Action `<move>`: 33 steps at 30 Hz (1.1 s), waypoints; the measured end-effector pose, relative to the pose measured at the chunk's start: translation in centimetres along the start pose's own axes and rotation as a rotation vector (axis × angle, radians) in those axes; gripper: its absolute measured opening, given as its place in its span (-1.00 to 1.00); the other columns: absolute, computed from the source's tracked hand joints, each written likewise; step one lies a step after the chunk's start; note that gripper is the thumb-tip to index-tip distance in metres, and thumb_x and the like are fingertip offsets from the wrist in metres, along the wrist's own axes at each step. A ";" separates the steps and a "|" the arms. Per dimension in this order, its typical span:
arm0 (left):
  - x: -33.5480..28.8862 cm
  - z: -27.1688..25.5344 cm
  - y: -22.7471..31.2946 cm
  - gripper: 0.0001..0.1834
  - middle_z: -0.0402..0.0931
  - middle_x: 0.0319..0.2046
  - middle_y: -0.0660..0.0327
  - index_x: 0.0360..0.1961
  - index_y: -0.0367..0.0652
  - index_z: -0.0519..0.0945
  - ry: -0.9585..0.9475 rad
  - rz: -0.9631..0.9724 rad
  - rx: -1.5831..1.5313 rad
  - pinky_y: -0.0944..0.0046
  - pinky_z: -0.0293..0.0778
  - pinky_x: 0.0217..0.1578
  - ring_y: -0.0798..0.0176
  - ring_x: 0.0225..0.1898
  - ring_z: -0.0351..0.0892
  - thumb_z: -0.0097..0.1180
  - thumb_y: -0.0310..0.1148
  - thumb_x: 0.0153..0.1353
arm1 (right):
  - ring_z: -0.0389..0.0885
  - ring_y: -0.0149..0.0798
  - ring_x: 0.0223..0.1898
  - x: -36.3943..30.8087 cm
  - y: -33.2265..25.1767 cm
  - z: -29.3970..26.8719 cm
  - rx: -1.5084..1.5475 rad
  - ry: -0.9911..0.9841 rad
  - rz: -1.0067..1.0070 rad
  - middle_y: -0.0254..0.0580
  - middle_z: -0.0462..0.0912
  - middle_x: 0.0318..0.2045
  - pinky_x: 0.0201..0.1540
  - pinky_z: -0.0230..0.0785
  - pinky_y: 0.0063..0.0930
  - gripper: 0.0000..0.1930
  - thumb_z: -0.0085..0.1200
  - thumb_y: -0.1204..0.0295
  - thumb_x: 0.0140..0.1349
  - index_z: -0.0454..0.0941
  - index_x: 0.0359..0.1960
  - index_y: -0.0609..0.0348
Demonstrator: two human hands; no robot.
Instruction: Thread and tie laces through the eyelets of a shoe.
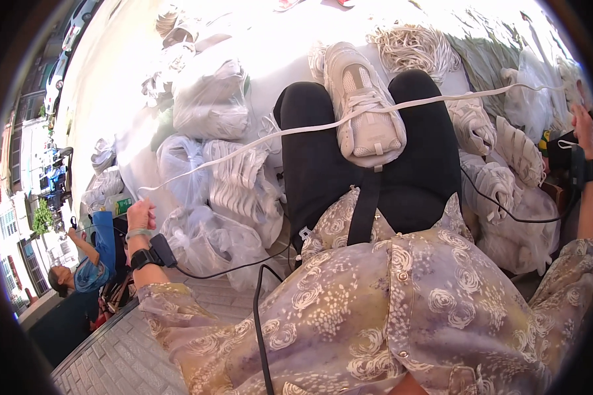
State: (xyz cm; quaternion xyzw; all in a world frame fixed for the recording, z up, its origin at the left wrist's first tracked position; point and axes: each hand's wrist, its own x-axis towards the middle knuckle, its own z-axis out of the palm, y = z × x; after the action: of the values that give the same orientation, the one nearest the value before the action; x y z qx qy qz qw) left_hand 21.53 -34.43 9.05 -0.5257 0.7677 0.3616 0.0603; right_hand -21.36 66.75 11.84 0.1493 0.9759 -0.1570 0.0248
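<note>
A beige-white shoe (372, 135) rests between my knees, its toe toward me. A long white shoelace (283, 133) is stretched across the shoe's front, its middle meeting the lacing there. Out to the left, my left hand (140, 214) is closed round one end of the lace. Far to the right, my right hand (582, 125) is closed at the other end, raised and partly dim near the picture's rim. Both arms are spread wide, with the lace drawn out between them in a slight curve.
Clear plastic bags of shoe parts (211, 105) lie at left, with stacked pale uppers (240, 184) beside my knee. A heap of white laces (415, 49) is beyond my right knee, and more shoes (491, 184) lie to the right. Another person (89, 266) sits at far left.
</note>
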 end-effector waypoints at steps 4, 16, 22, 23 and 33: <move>-6.6 14.5 6.9 -0.64 0.43 -0.77 0.23 -0.57 -0.26 0.54 -0.794 0.062 0.179 0.46 0.22 -0.82 0.43 -0.85 0.33 0.08 -0.16 0.16 | 0.15 -0.60 -0.84 -18.5 -16.1 15.9 0.664 -0.785 -0.015 -0.49 0.26 -0.81 -0.81 0.03 -0.67 -0.73 -0.05 0.23 0.25 0.42 -0.54 0.09; -13.5 33.3 20.7 -0.70 0.32 -0.75 0.36 -0.38 -0.21 0.51 -0.880 0.324 -0.088 0.55 0.11 -0.85 0.55 -0.86 0.16 -0.06 -0.18 0.29 | 0.37 -0.62 -0.48 -25.7 -32.3 24.3 0.987 -0.829 -0.204 -0.52 0.48 -0.51 -0.49 0.27 -0.67 -0.81 0.06 0.26 0.20 0.59 -0.35 0.11; -12.6 33.5 21.3 -0.71 0.27 -0.74 0.40 -0.37 -0.22 0.54 -0.735 0.235 -0.383 0.54 0.06 -0.84 0.58 -0.83 0.10 -0.03 -0.20 0.29 | 0.35 -0.62 -0.49 -25.3 -32.2 24.6 1.095 -0.793 -0.141 -0.50 0.49 -0.49 -0.45 0.27 -0.71 -0.86 0.06 0.35 0.20 0.59 -0.34 0.13; -13.1 33.4 21.1 -0.71 0.27 -0.74 0.40 -0.37 -0.22 0.54 -0.737 0.235 -0.380 0.54 0.06 -0.84 0.58 -0.83 0.10 -0.03 -0.20 0.29 | 0.36 -0.63 -0.49 -25.3 -31.8 24.7 1.125 -0.788 -0.146 -0.49 0.51 -0.46 -0.42 0.29 -0.71 -0.89 0.05 0.40 0.21 0.56 -0.35 0.15; -16.2 33.3 20.1 -0.82 0.36 -0.65 0.39 -0.28 -0.27 0.59 -0.784 0.467 -0.475 0.59 0.19 -0.72 0.60 -0.73 0.22 0.05 -0.37 0.23 | 0.30 -0.62 -0.58 -26.0 -32.0 26.7 1.338 -0.678 -0.217 -0.49 0.41 -0.64 -0.52 0.19 -0.71 -0.93 0.08 0.55 0.13 0.51 -0.51 0.21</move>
State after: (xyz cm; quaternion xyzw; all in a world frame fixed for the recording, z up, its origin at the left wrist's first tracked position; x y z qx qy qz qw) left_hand 1.98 2.28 2.20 -0.1641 0.6811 0.6997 0.1400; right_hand -6.09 22.01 -1.43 -0.0209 0.6206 -0.7546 0.2121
